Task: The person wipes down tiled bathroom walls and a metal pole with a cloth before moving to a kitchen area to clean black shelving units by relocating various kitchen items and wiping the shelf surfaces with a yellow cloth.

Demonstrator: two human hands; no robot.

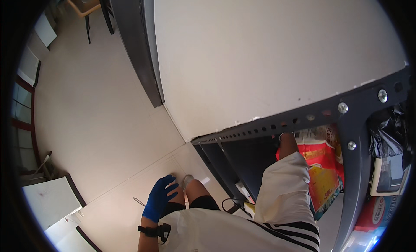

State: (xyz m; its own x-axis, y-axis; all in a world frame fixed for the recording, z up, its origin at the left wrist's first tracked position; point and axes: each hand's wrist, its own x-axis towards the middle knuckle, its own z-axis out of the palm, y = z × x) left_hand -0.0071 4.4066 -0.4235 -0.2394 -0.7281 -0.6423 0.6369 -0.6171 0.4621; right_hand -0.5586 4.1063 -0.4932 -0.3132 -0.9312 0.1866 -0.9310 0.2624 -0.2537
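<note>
My left hand (161,198) wears a blue glove and is held over my knees, its fingers apart and nothing in it. A black band with a small box (161,231) is strapped round that wrist. My right forearm (288,148) reaches into a dark metal shelf rack (260,129), and a thin band circles its wrist. The shelf's beam hides my right hand, so its fingers and anything in them cannot be made out. Beside that arm lies a red and yellow printed bag (323,182).
A pale wall (268,57) rises behind the rack. On the right, past a bolted upright (353,178), are a black plastic bag (388,137), a beige-framed box (385,176) and a red and blue package (376,215). A chair (86,7) stands far left; a white cabinet (52,200) is nearer.
</note>
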